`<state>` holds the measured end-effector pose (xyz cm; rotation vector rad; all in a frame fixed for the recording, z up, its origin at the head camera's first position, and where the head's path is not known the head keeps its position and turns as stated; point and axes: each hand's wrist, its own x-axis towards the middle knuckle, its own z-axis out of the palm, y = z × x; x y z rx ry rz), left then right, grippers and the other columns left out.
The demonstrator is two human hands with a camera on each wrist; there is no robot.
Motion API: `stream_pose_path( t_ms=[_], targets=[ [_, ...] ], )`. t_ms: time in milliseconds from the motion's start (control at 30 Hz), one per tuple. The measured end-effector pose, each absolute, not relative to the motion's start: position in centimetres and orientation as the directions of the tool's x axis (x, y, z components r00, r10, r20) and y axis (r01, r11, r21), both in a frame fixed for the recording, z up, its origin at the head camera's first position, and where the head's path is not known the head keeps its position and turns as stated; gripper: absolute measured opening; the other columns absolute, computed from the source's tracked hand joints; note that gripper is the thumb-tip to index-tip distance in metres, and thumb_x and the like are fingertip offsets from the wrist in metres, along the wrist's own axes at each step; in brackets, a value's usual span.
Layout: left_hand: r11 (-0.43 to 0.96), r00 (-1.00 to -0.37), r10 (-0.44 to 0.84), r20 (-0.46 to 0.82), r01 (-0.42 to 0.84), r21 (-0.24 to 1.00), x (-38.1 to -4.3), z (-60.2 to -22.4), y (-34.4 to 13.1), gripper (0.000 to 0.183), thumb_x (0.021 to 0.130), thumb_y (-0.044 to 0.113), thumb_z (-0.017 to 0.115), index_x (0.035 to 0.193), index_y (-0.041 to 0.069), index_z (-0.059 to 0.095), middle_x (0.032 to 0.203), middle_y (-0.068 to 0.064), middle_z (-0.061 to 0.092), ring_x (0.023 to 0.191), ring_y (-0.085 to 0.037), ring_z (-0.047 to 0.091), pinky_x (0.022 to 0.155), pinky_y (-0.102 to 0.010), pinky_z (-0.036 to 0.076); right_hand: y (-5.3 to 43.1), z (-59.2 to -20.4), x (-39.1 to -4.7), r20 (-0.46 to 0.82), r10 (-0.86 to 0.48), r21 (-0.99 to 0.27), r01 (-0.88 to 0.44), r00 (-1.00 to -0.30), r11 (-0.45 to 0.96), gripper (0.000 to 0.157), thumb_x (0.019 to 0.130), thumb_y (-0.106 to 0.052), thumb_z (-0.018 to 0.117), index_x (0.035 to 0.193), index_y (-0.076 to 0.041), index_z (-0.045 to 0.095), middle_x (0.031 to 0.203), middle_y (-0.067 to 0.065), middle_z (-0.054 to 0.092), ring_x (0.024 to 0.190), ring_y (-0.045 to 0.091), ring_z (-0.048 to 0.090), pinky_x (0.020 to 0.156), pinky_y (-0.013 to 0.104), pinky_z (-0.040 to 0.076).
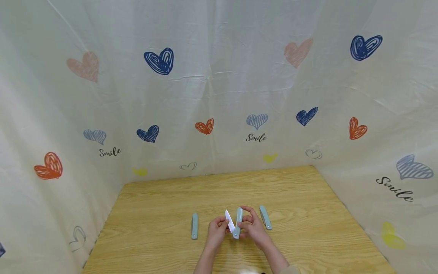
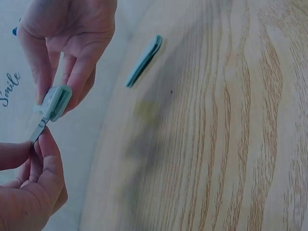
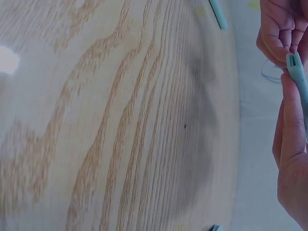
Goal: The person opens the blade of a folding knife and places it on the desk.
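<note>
A folding knife (image 1: 238, 223) with a pale blue-green handle is held partly unfolded above the table, its blade and handle forming a narrow V. The left hand (image 1: 216, 232) pinches the blade (image 2: 39, 130) between thumb and fingers. Around the handle (image 2: 58, 103) are the thumb and fingers of the right hand (image 1: 254, 228). In the right wrist view, the handle's slotted end (image 3: 293, 60) faces the camera, while the blade is hidden there.
Two more folded knives lie on the wooden table (image 1: 154, 213): one knife (image 1: 194, 226) left of the hands, another knife (image 1: 265, 217) just beyond the right hand. A white curtain (image 1: 219, 95) printed with hearts surrounds the table's back and sides.
</note>
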<state>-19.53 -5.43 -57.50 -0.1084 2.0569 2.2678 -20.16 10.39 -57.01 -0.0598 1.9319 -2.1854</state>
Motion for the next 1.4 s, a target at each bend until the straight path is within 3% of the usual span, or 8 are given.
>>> stream_pose_path(
  t_ms=[167,367,533,600,900,1100,1400],
  targets=[
    [-0.129,-0.996,0.029,-0.081,-0.084,0.988,-19.6,-57.7,-5.7,0.023,0.096,-0.003,0.052,0.107,-0.024,0.051,0.084,-0.011,0.063,0.073,-0.013,0.059,0.069,-0.031,0.059,10.6,-57.1,-20.2,-0.123,-0.192,-0.983,0.145,-0.974,-0.108,0.068,0.089,0.002,0.063,0.148,0.000,0.028,0.095,0.010,0.055,0.078,0.017,0.061,0.063,0.038,0.060],
    [-0.188,-0.994,0.073,0.086,0.071,0.980,-19.5,-58.4,-6.2,0.017,0.094,-0.002,0.054,0.100,-0.018,0.055,0.082,-0.014,0.065,0.072,-0.012,0.063,0.068,-0.036,0.061,10.9,-57.0,-20.3,-0.124,-0.204,-0.983,0.148,-0.971,-0.108,0.068,0.090,0.000,0.062,0.149,0.000,0.028,0.095,0.008,0.052,0.078,0.019,0.063,0.066,0.042,0.061],
    [-0.125,-0.996,0.054,-0.066,-0.073,0.990,-19.6,-57.6,-6.3,0.019,0.096,-0.003,0.052,0.105,-0.020,0.053,0.083,-0.013,0.064,0.075,-0.015,0.063,0.072,-0.046,0.061,11.1,-57.2,-20.4,-0.122,-0.214,-0.984,0.147,-0.969,-0.105,0.067,0.092,-0.001,0.061,0.150,-0.003,0.027,0.095,0.008,0.051,0.080,0.020,0.062,0.071,0.048,0.060],
    [-0.110,-0.992,0.049,-0.119,-0.124,0.986,-19.6,-57.4,-6.3,0.019,0.096,-0.003,0.052,0.107,-0.019,0.054,0.083,-0.010,0.064,0.075,-0.014,0.062,0.072,-0.044,0.061,11.2,-57.3,-20.4,-0.120,-0.218,-0.984,0.146,-0.969,-0.107,0.066,0.093,-0.001,0.060,0.149,-0.002,0.026,0.094,0.008,0.051,0.080,0.021,0.062,0.072,0.049,0.060],
    [-0.133,-0.988,0.026,-0.149,-0.152,0.979,-19.4,-57.2,-6.4,0.019,0.097,-0.002,0.051,0.107,-0.019,0.054,0.088,-0.017,0.065,0.076,-0.017,0.064,0.066,-0.034,0.062,11.4,-57.4,-20.2,-0.108,-0.215,-0.981,0.138,-0.971,-0.133,0.068,0.091,-0.002,0.063,0.146,-0.001,0.023,0.093,0.007,0.053,0.083,0.020,0.064,0.072,0.046,0.061],
    [-0.195,-0.986,-0.007,-0.169,-0.164,0.967,-19.4,-57.5,-6.1,0.019,0.097,-0.004,0.050,0.106,-0.019,0.053,0.087,-0.013,0.063,0.076,-0.015,0.061,0.064,-0.029,0.061,11.4,-57.5,-20.1,-0.110,-0.196,-0.977,0.142,-0.974,-0.157,0.067,0.091,0.001,0.061,0.145,-0.001,0.022,0.092,0.007,0.054,0.084,0.020,0.064,0.074,0.048,0.060],
    [-0.241,-0.981,-0.050,-0.186,-0.169,0.956,-18.9,-57.2,-5.9,0.020,0.097,-0.002,0.049,0.110,-0.018,0.050,0.090,-0.013,0.061,0.079,-0.016,0.058,0.069,-0.031,0.061,11.3,-58.0,-19.7,-0.091,-0.171,-0.967,0.128,-0.981,-0.220,0.065,0.092,0.005,0.056,0.144,0.001,0.017,0.089,0.006,0.055,0.082,0.020,0.066,0.072,0.046,0.061]
  ],
)
